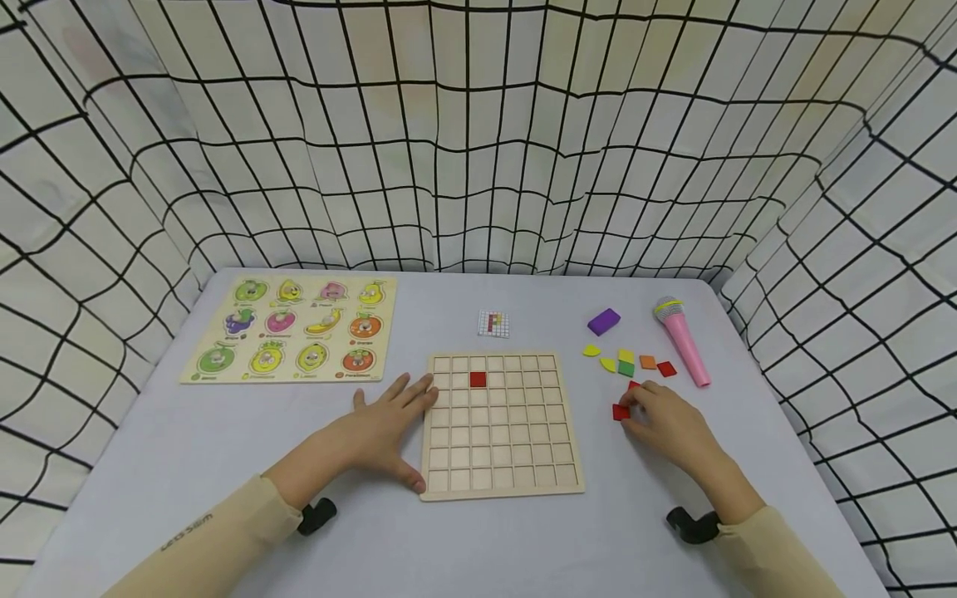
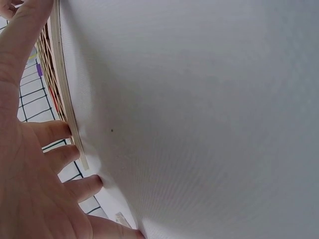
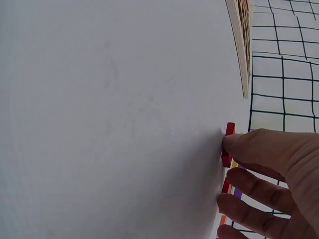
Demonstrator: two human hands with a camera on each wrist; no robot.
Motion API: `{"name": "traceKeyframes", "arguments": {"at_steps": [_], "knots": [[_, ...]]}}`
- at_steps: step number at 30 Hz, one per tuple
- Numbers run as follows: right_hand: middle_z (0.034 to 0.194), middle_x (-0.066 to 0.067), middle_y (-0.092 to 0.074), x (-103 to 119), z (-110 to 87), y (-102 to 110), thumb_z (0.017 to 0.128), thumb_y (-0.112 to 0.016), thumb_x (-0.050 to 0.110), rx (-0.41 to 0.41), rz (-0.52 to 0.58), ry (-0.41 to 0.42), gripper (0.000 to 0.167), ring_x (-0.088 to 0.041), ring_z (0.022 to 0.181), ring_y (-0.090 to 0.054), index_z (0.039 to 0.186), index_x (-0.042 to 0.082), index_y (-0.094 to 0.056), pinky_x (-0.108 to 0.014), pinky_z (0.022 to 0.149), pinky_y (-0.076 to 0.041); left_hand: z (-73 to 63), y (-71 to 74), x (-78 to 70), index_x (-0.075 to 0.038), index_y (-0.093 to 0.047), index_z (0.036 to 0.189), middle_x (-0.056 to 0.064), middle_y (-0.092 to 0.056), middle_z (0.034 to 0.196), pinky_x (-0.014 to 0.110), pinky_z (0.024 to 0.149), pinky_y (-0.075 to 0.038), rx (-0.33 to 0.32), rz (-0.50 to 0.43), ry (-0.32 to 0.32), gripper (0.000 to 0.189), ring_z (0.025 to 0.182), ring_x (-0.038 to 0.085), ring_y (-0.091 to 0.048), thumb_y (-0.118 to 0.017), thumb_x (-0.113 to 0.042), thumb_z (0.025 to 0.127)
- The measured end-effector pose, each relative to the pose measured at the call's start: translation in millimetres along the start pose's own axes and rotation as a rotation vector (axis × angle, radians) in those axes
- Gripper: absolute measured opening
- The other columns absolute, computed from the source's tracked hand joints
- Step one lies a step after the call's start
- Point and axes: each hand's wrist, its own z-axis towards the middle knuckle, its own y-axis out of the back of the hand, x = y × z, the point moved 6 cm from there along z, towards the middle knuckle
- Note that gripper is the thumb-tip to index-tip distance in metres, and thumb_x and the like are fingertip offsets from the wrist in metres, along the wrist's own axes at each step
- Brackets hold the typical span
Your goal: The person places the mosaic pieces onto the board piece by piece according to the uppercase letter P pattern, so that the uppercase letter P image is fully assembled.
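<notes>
A wooden grid board (image 1: 503,425) lies flat in front of me, with one red square tile (image 1: 478,379) in a cell of its second row. My left hand (image 1: 385,428) rests at the board's left side, fingers spread, fingertips and thumb at its edge. To the right of the board, my right hand (image 1: 669,422) pinches a red square tile (image 1: 620,412) low over the table. In the right wrist view the thumb lies against that red tile (image 3: 229,144). Another red tile (image 1: 634,385) is partly hidden behind the fingers.
Beyond my right hand lie yellow pieces (image 1: 591,350), a green tile (image 1: 625,368), an orange tile (image 1: 647,362) and a red tile (image 1: 666,369). Farther off are a purple block (image 1: 604,321), a pink toy microphone (image 1: 684,340), a small pattern card (image 1: 493,324) and a fruit puzzle board (image 1: 292,328).
</notes>
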Motion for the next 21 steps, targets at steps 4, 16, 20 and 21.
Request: {"name": "traceKeyframes", "arguments": {"at_steps": [4, 16, 20, 21], "knots": [[0.101, -0.003, -0.069, 1, 2.3, -1, 0.086, -0.083, 0.017, 0.008, 0.015, -0.011, 0.023, -0.022, 0.095, -0.063, 0.105, 0.012, -0.072, -0.046, 0.083, -0.059, 0.5, -0.2, 0.4, -0.012, -0.028, 0.164, 0.010, -0.012, 0.175, 0.094, 0.098, -0.015, -0.007, 0.000, -0.004, 0.138, 0.159, 0.045, -0.010, -0.085, -0.078, 0.057], [0.101, -0.002, -0.070, 20, 12.3, -1, 0.086, -0.083, 0.023, 0.000, 0.064, -0.004, 0.026, -0.021, 0.095, -0.064, 0.109, 0.014, -0.074, -0.044, 0.082, -0.058, 0.3, -0.2, 0.6, -0.012, -0.028, 0.164, 0.010, -0.012, 0.175, 0.094, 0.098, -0.014, -0.005, -0.017, -0.004, 0.138, 0.159, 0.045, -0.008, -0.086, -0.077, 0.057], [0.104, -0.001, -0.069, 36, 19.8, 0, 0.086, -0.084, 0.026, -0.011, 0.078, 0.018, 0.028, -0.021, 0.098, -0.064, 0.111, 0.017, -0.074, -0.040, 0.081, -0.058, 0.2, -0.7, 0.7, -0.011, -0.029, 0.164, 0.010, -0.013, 0.175, 0.094, 0.096, -0.015, -0.010, -0.004, -0.010, 0.137, 0.159, 0.046, -0.011, -0.085, -0.078, 0.058], [0.106, -0.001, -0.070, 41, 22.2, 0, 0.087, -0.084, 0.026, -0.015, 0.080, 0.029, 0.028, -0.022, 0.099, -0.064, 0.111, 0.017, -0.074, -0.041, 0.080, -0.059, 0.2, -0.8, 0.7, -0.011, -0.029, 0.164, 0.010, -0.014, 0.175, 0.094, 0.096, -0.016, -0.010, -0.002, -0.010, 0.137, 0.159, 0.046, -0.011, -0.085, -0.078, 0.058]]}}
